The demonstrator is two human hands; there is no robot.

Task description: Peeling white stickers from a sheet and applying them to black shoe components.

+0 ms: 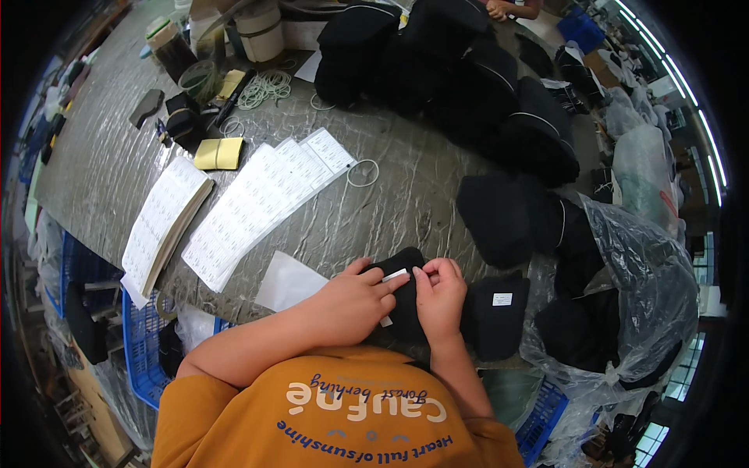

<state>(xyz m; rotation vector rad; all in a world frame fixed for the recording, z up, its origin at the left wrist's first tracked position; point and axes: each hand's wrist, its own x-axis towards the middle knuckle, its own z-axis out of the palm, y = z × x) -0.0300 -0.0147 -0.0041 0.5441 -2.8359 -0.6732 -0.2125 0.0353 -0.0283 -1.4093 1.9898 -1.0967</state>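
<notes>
I'm seeing the left hand (343, 308) at a small white label (398, 275), the right hand (440, 300) by its end; whether either pinches it, I can't tell. Beneath lies a black pad (407, 306), beside another black panel (497, 324).

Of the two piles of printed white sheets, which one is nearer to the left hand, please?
The right pile, spread in overlapping steps; the other pile, thicker and more compact, lies farther from the left hand.

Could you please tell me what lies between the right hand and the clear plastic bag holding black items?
In the head view, a flat black piece with a small white label lies between the right hand and the bag.
</notes>
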